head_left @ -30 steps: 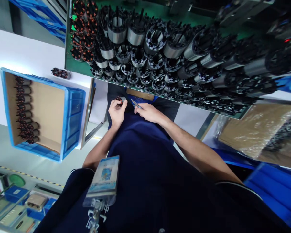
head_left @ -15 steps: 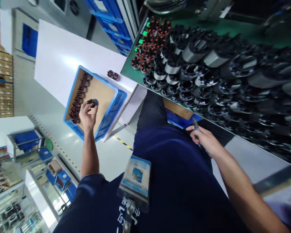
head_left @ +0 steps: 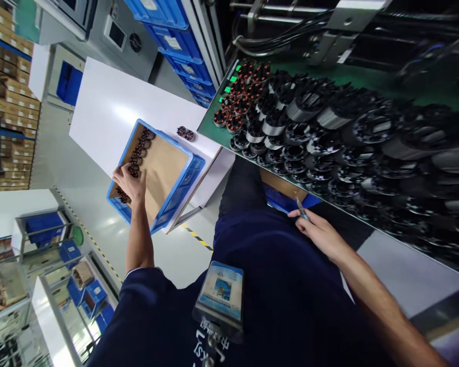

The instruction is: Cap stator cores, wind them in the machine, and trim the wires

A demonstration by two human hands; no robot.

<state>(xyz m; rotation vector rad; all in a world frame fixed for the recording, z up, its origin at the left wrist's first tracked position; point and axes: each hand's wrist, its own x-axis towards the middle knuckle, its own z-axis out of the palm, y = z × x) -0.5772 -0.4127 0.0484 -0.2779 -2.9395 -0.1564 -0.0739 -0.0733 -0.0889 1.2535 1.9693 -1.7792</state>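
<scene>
Now the left hand (head_left: 130,184) dips into the blue crate (head_left: 180,187), fingers half-curled over the row of wound cores (head_left: 143,143), any grip hidden from view. The right hand (head_left: 316,228) is closed round a pointed tool (head_left: 301,208); over in that tight row, a sideways nudge could tip cores or scrape windings.

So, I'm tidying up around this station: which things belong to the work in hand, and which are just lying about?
In use, it seems:
- small hand tool in the right hand
- wound cores under the left hand
- blue crate around them

Apparently just there:
- stacked blue bins
- cardboard boxes
</scene>
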